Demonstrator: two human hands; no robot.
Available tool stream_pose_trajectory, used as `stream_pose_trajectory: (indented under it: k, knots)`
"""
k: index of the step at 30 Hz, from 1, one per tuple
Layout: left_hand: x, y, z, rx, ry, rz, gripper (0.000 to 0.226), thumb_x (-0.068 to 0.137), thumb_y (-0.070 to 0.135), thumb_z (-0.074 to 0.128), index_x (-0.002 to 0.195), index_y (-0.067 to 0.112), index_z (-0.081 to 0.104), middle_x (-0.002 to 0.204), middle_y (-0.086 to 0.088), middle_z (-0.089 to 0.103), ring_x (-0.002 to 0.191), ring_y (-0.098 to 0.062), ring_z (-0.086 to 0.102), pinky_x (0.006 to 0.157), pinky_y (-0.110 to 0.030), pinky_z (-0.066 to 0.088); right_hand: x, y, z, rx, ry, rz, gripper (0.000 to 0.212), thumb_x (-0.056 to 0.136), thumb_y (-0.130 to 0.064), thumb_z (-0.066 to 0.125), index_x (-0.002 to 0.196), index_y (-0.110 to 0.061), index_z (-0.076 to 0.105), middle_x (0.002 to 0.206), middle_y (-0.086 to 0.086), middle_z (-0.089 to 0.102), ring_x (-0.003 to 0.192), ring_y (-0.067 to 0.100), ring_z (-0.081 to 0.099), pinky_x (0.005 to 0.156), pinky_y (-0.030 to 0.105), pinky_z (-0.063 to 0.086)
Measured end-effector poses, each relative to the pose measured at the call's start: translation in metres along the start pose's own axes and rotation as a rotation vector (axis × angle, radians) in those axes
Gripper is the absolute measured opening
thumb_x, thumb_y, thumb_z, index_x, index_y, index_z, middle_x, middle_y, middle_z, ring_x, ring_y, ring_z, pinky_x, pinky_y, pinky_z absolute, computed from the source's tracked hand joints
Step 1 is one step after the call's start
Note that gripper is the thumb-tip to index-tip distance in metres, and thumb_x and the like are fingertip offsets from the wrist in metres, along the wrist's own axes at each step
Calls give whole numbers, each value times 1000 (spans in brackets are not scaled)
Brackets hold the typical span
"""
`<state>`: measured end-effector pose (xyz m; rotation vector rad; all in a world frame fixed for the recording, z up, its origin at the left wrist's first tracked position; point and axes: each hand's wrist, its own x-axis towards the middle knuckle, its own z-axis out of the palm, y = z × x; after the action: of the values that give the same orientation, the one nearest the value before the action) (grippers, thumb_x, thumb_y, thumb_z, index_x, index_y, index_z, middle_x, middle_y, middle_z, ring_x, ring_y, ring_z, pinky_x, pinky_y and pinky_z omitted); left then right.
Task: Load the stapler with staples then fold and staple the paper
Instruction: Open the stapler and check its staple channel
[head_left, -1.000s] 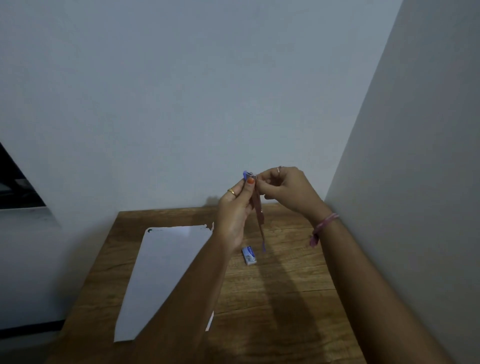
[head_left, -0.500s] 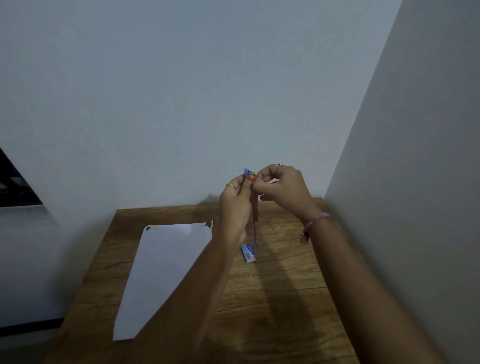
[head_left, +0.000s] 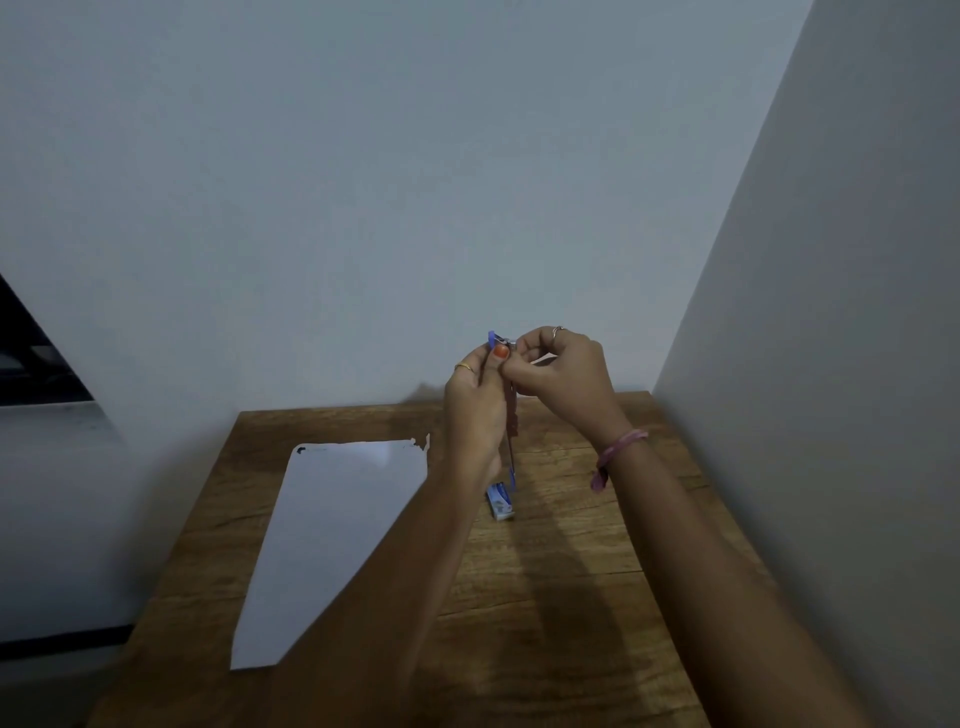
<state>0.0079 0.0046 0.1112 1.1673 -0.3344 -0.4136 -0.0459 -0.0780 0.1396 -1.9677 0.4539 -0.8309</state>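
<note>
I hold a small blue stapler (head_left: 511, 415) upright above the far part of the wooden table (head_left: 571, 545), its lid hanging open downward. My left hand (head_left: 480, 410) grips its body. My right hand (head_left: 563, 376) pinches at the stapler's top end, where a bit of metal shows; whether staples are between the fingers I cannot tell. A small blue and white staple box (head_left: 501, 501) lies on the table just below the hands. A white sheet of paper (head_left: 332, 540) lies flat on the left side, partly covered by my left forearm.
Walls close the table in at the back and on the right. A dark object (head_left: 31, 358) sits past the table's left side. The near right part of the tabletop lies in my arms' shadow.
Both hands have risen slightly with the stapler and stay close together at its top. The paper and staple box have not moved.
</note>
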Motion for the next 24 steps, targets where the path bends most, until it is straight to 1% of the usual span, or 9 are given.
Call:
stream_pose_trajectory:
  k: [3, 6, 8, 10, 13, 16, 19, 22, 24]
  knots:
    - [-1, -1, 3, 5, 8, -3, 28, 99, 29, 48, 114, 10, 64, 103, -3, 74, 98, -12, 69, 83, -25, 55, -1, 2, 2, -6, 11, -10, 17, 72, -23, 74, 74, -8, 68, 68, 0, 64, 69, 27, 69, 68, 41, 60]
    - [-2, 1, 6, -46, 109, 1, 22, 101, 28, 44, 97, 17, 63, 90, 4, 71, 87, -13, 67, 74, -25, 54, -4, 5, 4, 41, 89, 11, 15, 73, -19, 70, 72, -6, 65, 67, -1, 63, 68, 23, 71, 68, 42, 60]
    - [0, 4, 6, -95, 181, 8, 22, 102, 27, 40, 92, 20, 58, 89, 7, 69, 88, -13, 66, 82, -33, 53, -4, 9, 3, 215, 134, 76, 13, 77, -12, 66, 72, -1, 63, 68, 7, 63, 69, 25, 73, 67, 43, 61]
    - [-1, 6, 4, -184, 176, 21, 22, 103, 25, 38, 92, 22, 57, 94, 7, 68, 95, -10, 66, 94, -36, 51, -6, 13, 1, 424, 143, 137, 11, 82, -8, 64, 79, 2, 63, 74, 15, 64, 74, 28, 74, 67, 38, 61]
    - [-5, 7, -2, -453, 119, 4, 18, 103, 21, 38, 100, 17, 55, 104, 1, 67, 102, -14, 65, 92, -32, 51, -9, 22, -5, 723, 135, 222, 10, 89, -7, 61, 83, 1, 63, 77, 15, 68, 84, 30, 73, 71, 30, 59]
    - [-14, 4, -13, -723, 87, -90, 26, 100, 35, 44, 105, 13, 55, 106, -5, 70, 109, -21, 66, 88, -30, 53, -11, 33, -10, 878, 127, 259, 7, 91, -8, 60, 86, -3, 63, 78, 6, 72, 89, 26, 72, 71, 25, 58]
    - [-22, -2, -19, -816, 106, -155, 35, 97, 43, 47, 107, 10, 53, 108, -10, 70, 101, -23, 70, 88, -35, 54, -12, 42, -15, 921, 92, 260, 6, 91, -9, 61, 91, -4, 65, 83, 6, 74, 90, 25, 72, 67, 22, 57]
    - [-32, -8, -17, -776, 147, -216, 27, 97, 35, 50, 105, 9, 54, 106, -12, 69, 98, -22, 70, 92, -37, 53, -13, 49, -19, 889, 51, 267, 8, 91, -10, 61, 87, -7, 66, 81, 5, 74, 86, 23, 73, 66, 22, 57]
    - [-38, -12, -13, -761, 185, -255, 19, 98, 26, 51, 104, 8, 54, 108, -13, 67, 103, -24, 68, 93, -36, 52, -14, 53, -19, 841, 37, 278, 10, 92, -7, 58, 84, -7, 65, 78, 4, 74, 82, 21, 73, 66, 23, 58]
